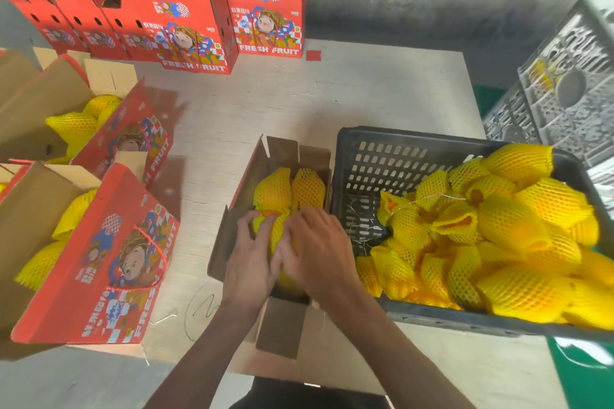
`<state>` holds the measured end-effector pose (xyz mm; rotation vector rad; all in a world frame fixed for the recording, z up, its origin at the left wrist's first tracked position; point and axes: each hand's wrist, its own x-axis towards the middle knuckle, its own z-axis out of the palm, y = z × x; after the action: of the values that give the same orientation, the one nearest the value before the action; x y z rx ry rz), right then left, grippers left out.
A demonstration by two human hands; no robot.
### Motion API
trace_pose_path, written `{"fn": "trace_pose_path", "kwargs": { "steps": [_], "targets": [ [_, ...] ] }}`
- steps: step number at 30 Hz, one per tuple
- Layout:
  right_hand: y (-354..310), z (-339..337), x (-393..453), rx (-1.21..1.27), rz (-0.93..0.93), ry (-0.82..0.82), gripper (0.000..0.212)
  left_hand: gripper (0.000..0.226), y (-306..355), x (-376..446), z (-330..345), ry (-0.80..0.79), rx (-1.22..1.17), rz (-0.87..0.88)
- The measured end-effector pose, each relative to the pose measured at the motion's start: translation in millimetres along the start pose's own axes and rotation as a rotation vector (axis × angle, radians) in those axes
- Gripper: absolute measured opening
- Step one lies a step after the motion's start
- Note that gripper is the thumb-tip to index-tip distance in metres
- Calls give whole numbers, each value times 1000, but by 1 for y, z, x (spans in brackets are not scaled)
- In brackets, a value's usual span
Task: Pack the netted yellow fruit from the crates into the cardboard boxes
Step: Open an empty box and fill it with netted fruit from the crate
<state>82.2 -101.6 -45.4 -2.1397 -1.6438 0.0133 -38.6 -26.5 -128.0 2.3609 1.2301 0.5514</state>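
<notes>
While both hands work inside the open box (246,176) at bench (365,93) centre, the left hand (247,262) and right hand (319,249) curl their grip round a netted fruit (277,232) in its near end; two fruits (289,191) already fill the far end. Two boxes (99,242) at left hold fruit, empty boxes (186,26) wait behind, and the black crate (365,159) remains heaped: packing appears far from finished.

We reach both forearms forward, close together. Our left hand (250,257) and right hand (319,251) lie side by side, palms down, fingers spread and slightly curled, pressing downward.
</notes>
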Motion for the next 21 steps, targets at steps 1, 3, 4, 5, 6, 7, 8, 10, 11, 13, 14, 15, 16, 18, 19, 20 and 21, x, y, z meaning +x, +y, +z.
{"fn": "trace_pose_path", "kwargs": {
  "steps": [1, 3, 4, 5, 6, 7, 8, 10, 11, 13, 14, 15, 16, 18, 19, 20, 21],
  "targets": [
    [12, -10, 1, 40, 43, 151, 16, 44, 0, 0, 0, 21, -6, 9],
    [48, -30, 0, -2, 177, 314, 13, 41, -1, -1, 2, 49, -19, 16],
    [70, -37, 2, -73, 265, 206, 13, 42, -1, -1, 3, 56, -21, 20],
    [93, -39, 4, -180, 353, -39, 17, 42, -2, -1, 4, 62, -23, 31],
    [113, -38, 5, -284, 420, -343, 25, 43, -2, -1, 4, 63, -26, 34],
    [126, -33, 5, -355, 456, -654, 38, 43, -2, -1, 3, 62, -38, 34],
    [131, -29, 6, -386, 453, -907, 54, 43, -1, 0, 3, 65, -59, 32],
    [129, -13, -3, -436, 282, -1183, 67, 42, 1, -1, 1, 75, -106, 27],
    [127, -4, -7, -454, 235, -1204, 59, 42, 1, -2, 1, 73, -128, 33],
    [123, 7, -11, -326, 301, -1146, 40, 42, 1, -3, -1, 72, -150, 53],
    [124, 10, -14, -259, 307, -1187, 35, 42, 1, -3, -1, 71, -158, 67],
    [125, 10, -14, -228, 290, -1241, 32, 41, -1, -3, -1, 67, -160, 77],
    [128, 11, -14, -211, 199, -1254, 29, 40, -1, -3, 0, 62, -152, 84],
    [134, 12, -13, -145, 185, -1199, 27, 38, -1, -2, 2, 60, -132, 102],
    [135, 11, -12, -137, 191, -1211, 22, 37, -1, -1, 2, 59, -122, 103],
    [139, 16, -11, -120, 207, -1224, 22, 36, -2, 0, 2, 58, -108, 102],
    [143, 22, -10, -131, 168, -1246, 26, 36, -2, 0, 3, 52, -97, 99]
  ]
}}
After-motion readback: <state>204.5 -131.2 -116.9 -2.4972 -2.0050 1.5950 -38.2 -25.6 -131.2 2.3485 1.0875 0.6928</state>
